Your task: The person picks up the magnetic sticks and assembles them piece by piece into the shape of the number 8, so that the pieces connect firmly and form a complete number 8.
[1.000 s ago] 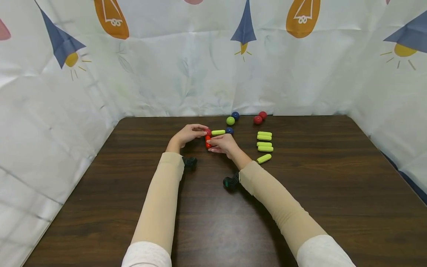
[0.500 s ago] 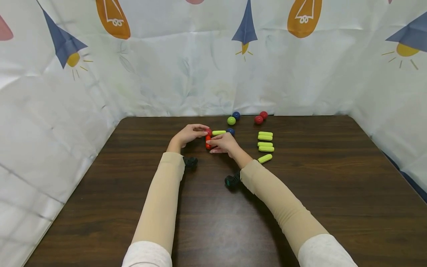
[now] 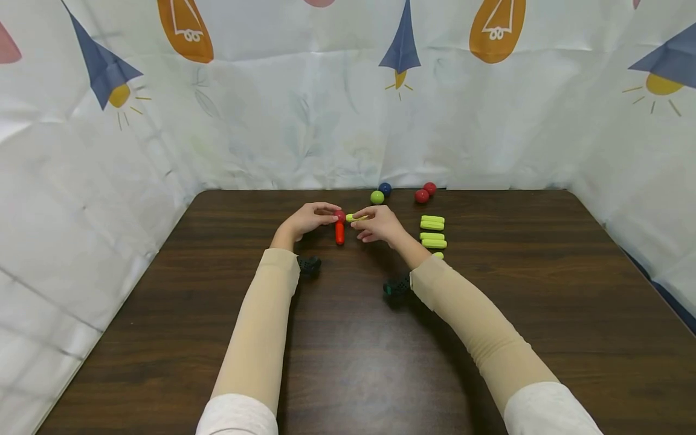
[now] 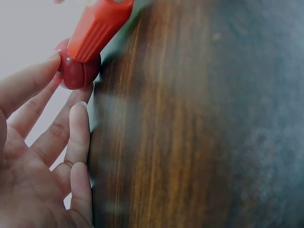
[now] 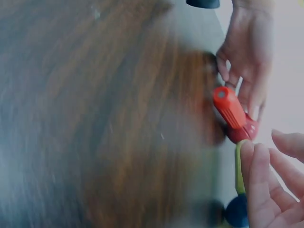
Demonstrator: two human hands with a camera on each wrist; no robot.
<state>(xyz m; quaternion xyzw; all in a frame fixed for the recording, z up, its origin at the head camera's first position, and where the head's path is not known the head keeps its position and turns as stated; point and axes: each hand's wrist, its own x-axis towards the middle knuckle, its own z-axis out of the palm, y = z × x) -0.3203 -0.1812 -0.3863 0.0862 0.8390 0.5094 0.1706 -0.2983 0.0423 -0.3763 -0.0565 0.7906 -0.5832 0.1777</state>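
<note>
My left hand pinches a red ball between thumb and fingers near the table's back edge. A ridged red rod is joined to that ball and points toward me in the head view. From the ball's right side runs a yellow-green rod, with a dark blue ball at its other end. My right hand is over this rod and hides the blue ball in the head view. Its fingers overlap the rod in the right wrist view, with the thumb apart from them.
Several loose yellow-green rods lie to the right of my right hand, one partly behind the forearm. At the back edge sit a green ball, a blue ball and two red balls. A printed white curtain stands behind the table.
My right hand has let go of the red rod and moved right and slightly back, over the yellow-green rod. The left hand keeps its pinch on the red ball.
</note>
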